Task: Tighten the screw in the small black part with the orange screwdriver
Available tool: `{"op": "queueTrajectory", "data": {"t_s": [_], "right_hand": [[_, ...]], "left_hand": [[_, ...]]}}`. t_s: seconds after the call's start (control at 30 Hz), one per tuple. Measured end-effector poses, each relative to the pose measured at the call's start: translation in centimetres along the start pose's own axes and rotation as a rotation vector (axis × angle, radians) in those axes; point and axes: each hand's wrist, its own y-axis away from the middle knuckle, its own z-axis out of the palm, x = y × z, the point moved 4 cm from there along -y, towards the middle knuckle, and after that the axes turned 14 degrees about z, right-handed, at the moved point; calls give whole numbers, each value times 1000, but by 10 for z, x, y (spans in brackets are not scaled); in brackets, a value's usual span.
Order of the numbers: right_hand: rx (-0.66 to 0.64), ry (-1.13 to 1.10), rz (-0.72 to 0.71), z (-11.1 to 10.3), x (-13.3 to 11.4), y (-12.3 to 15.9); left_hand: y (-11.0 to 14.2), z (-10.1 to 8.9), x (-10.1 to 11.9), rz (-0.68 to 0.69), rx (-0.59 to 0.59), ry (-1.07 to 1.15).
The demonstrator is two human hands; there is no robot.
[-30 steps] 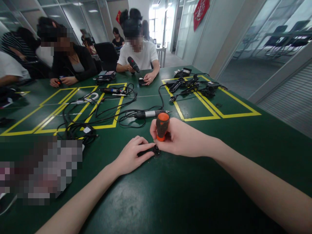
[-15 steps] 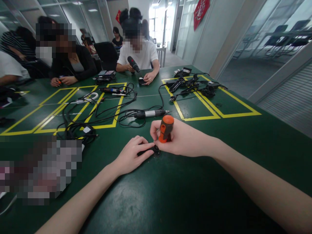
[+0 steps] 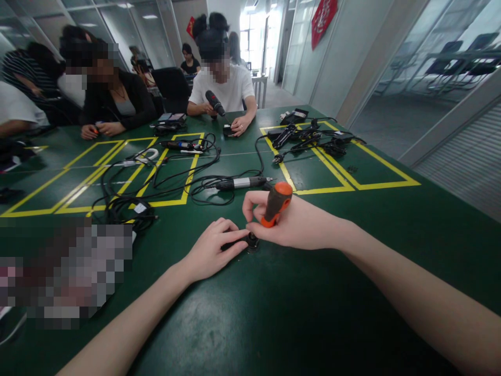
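My right hand (image 3: pixel 303 223) is closed round a screwdriver (image 3: pixel 278 202) with a stubby orange and dark grey handle. Its handle leans to the right, and the tip is hidden behind my fingers. Under it, on the green table, lies a small black part (image 3: pixel 253 243) with a round end; too little shows to tell what it is. My left hand (image 3: pixel 213 248) rests on the table from the left, thumb and forefinger pinning this part down. Some of the part is covered by those fingers.
Beyond my hands lies a silver and black electric screwdriver (image 3: pixel 242 183) with a coiled cable. More cables and tools (image 3: pixel 301 137) sit inside yellow tape lines. A blurred-out item (image 3: pixel 90 271) is at my left. Across the table, a person (image 3: pixel 225 89) holds a drill (image 3: pixel 215 103).
The screwdriver's handle has tipped to the right, and my right hand's fingers have shifted with it. My left hand and the black part stay nearly where they were.
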Motion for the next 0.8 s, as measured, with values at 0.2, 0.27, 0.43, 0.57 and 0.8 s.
{"op": "queueTrajectory", "data": {"t_s": [0.2, 0.27, 0.43, 0.57, 0.8], "right_hand": [[-52, -15, 6, -2, 0, 2], [-62, -31, 6, -2, 0, 2], [-76, -26, 2, -2, 1, 0], [-85, -47, 11, 2, 5, -1], [-81, -45, 34, 2, 5, 0]], "left_hand": [[0, -1, 0, 11, 12, 13], [-1, -1, 0, 10, 11, 17], [-1, 0, 0, 14, 16, 19], [0, 1, -2, 17, 6, 11], [1, 2, -3, 28, 11, 6]]}}
